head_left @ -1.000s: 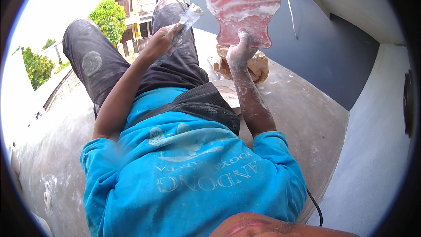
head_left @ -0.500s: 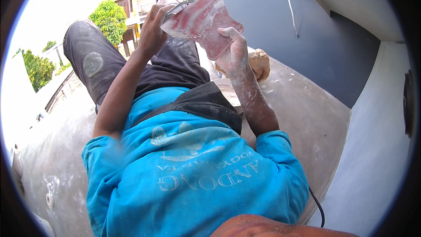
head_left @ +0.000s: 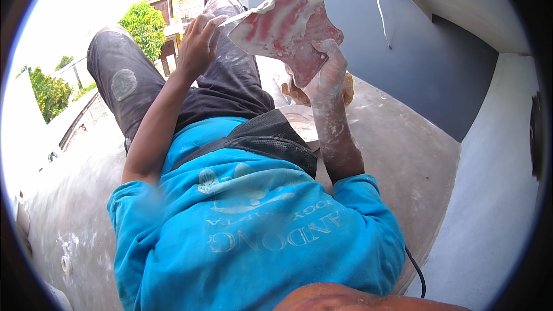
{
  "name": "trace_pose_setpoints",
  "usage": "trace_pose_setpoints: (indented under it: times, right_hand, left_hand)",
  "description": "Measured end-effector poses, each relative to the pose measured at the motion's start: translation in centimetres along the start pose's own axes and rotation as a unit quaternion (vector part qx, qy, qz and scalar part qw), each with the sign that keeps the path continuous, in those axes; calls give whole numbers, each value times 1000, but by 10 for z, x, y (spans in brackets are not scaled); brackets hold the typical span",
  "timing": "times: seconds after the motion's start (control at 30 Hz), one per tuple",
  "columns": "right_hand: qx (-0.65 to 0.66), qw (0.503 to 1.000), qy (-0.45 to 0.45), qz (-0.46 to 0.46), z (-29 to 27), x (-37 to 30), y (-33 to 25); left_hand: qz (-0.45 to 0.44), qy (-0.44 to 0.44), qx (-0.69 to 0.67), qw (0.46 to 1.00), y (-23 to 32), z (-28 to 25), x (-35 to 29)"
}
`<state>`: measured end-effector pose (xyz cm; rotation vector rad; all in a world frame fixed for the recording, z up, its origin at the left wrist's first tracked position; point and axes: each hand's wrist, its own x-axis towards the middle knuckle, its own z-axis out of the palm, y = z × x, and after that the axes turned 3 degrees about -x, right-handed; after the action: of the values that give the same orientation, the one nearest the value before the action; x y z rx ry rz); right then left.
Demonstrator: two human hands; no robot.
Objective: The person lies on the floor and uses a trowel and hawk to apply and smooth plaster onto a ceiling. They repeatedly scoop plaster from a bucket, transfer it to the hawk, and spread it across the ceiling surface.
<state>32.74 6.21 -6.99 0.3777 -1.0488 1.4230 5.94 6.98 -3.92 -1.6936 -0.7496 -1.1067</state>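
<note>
My right hand (head_left: 329, 72), dusted white, grips a red, flared plastic putty board (head_left: 288, 31) by its narrow lower end, thumb on the face. White putty is smeared over the board, with a thicker lump on its upper left edge. My left hand (head_left: 199, 46) is closed around a thin, pale putty scraper (head_left: 233, 19), seen nearly edge-on. The scraper's blade reaches to the board's left edge; whether it touches is hard to see. My fingers hide its grip end.
Below my right forearm stands a round tub (head_left: 302, 121) with pale material. Behind it lies a crumpled brown paper bag (head_left: 296, 93). A dark grey wall (head_left: 403, 46) rises ahead, and a white wall (head_left: 495, 196) runs along the right. A black cable (head_left: 419, 268) lies near my right side.
The board and my right hand have moved right and slightly up. My left hand has shifted slightly left and down, and the scraper has drawn away to the board's left edge.
</note>
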Motion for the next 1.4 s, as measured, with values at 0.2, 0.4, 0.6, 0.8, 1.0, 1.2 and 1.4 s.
trace_pose_setpoints:
  times: [0.2,0.4,0.6,0.8,1.0,1.2,1.4]
  right_hand:
    - [-12,990,-86,109,-5,2,-5]
    - [101,967,-123,199,6,11,52]
    - [121,958,-156,206,4,17,58]
    - [81,968,-164,169,22,11,44]
    - [66,984,-152,59,7,-1,-6]
    - [-195,880,104,-421,-53,2,-41]
    - [-191,700,193,-661,-42,-41,-123]
  left_hand:
    - [-369,-1,-528,765,7,-18,3]
    - [-158,31,-561,812,-3,-4,-16]
    - [-263,0,-626,734,-14,12,-27]
    - [-17,19,-510,860,14,12,-26]
    - [-285,-79,-494,818,29,-3,-18]
    - [-445,23,-603,661,-33,-26,-31]
    - [-516,80,-584,622,-67,-11,-44]
